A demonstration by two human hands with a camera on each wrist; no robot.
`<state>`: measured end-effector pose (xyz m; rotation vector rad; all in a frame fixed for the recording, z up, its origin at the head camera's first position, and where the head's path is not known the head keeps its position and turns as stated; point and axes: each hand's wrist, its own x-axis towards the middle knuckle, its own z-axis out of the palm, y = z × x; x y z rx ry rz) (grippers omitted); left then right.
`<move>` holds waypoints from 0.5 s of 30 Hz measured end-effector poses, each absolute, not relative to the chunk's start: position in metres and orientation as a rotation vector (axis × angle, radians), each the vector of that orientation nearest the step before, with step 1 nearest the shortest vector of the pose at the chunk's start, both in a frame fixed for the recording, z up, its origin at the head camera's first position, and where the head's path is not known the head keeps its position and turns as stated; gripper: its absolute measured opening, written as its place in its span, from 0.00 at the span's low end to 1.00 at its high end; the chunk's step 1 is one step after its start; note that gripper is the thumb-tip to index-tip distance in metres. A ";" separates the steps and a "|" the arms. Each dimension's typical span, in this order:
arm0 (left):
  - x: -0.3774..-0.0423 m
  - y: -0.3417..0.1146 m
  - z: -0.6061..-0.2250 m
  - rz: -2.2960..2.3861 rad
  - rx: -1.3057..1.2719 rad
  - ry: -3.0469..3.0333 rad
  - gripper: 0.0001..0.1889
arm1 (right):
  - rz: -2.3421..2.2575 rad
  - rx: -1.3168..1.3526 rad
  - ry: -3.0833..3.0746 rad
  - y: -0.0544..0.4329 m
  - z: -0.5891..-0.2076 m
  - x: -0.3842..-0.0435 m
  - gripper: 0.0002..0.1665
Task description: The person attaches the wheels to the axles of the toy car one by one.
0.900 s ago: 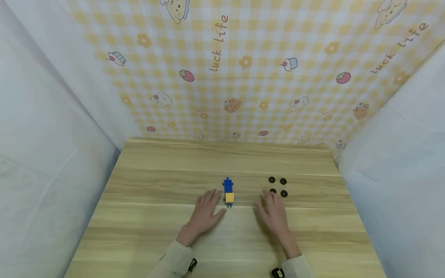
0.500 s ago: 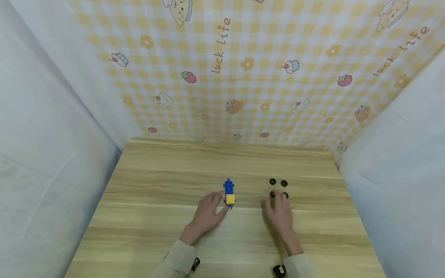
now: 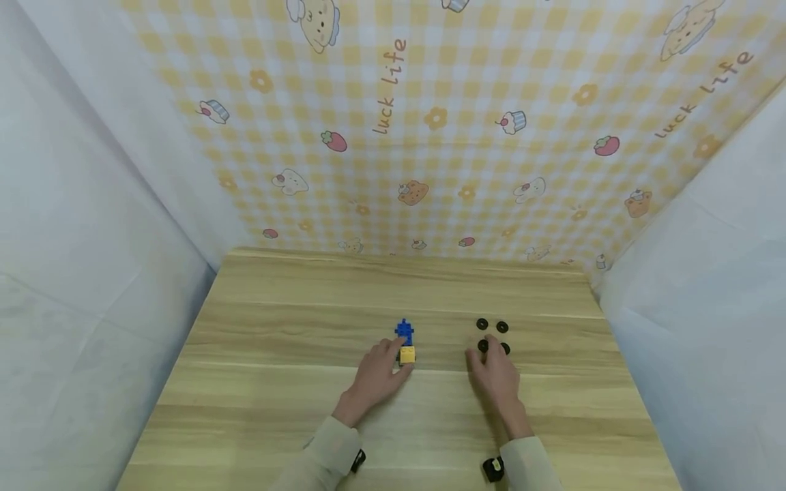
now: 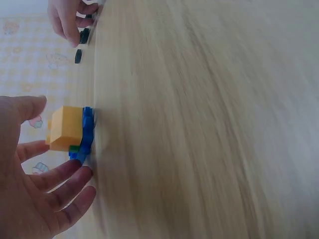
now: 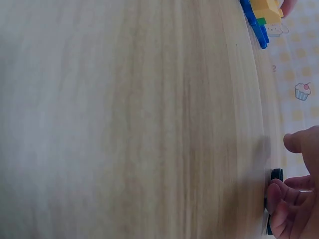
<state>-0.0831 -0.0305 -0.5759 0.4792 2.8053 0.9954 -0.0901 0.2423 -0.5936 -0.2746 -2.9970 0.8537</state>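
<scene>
A small toy vehicle with a long blue base and a yellow block at its near end lies mid-table. My left hand reaches round its left side, fingers over the base and thumb by the block. In the left wrist view the thumb stands apart from the yellow block, and fingertips are close to the blue base; contact is unclear. Farther right, several black rings like small tires lie flat. My right hand has its fingertips at the nearer pair, thumb apart, partly covering them.
The wood-grain table carries these pieces. A yellow checked cloth hangs behind it, and white cloths close off the sides. Each wrist wears a small black device.
My left hand has moved right, from beside the toy vehicle to around it. My right hand has shifted slightly right onto the nearer black rings.
</scene>
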 end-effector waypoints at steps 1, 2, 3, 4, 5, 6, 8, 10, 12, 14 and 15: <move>-0.084 -0.028 -0.577 1.011 0.478 2.810 0.30 | 0.842 -0.277 -3.005 0.243 -0.594 -0.091 0.36; -0.085 -0.026 -0.579 1.018 0.472 2.816 0.30 | 0.823 -0.281 -3.014 0.243 -0.595 -0.091 0.35; -0.086 -0.024 -0.581 1.030 0.465 2.821 0.30 | 0.807 -0.285 -3.021 0.243 -0.596 -0.092 0.34; -0.086 -0.021 -0.583 1.036 0.445 2.823 0.29 | 0.790 -0.289 -3.024 0.243 -0.596 -0.093 0.33; -0.087 -0.019 -0.585 1.037 0.423 2.830 0.28 | 0.780 -0.295 -3.026 0.243 -0.597 -0.093 0.32; -0.088 -0.017 -0.587 1.033 0.401 2.839 0.28 | 0.771 -0.300 -3.028 0.243 -0.598 -0.093 0.30; -0.089 -0.013 -0.592 1.035 0.357 2.857 0.26 | 0.751 -0.310 -3.025 0.243 -0.598 -0.094 0.27; -0.090 -0.010 -0.595 1.035 0.316 2.876 0.25 | 0.747 -0.317 -3.019 0.243 -0.599 -0.095 0.24; -0.091 -0.008 -0.597 1.035 0.299 2.897 0.24 | 0.750 -0.317 -3.018 0.243 -0.599 -0.096 0.22; -0.091 -0.007 -0.597 1.053 0.279 2.900 0.23 | 0.759 -0.319 -3.010 0.243 -0.599 -0.096 0.21; -0.092 -0.008 -0.598 1.071 0.272 2.900 0.22 | 0.767 -0.319 -3.007 0.243 -0.599 -0.095 0.21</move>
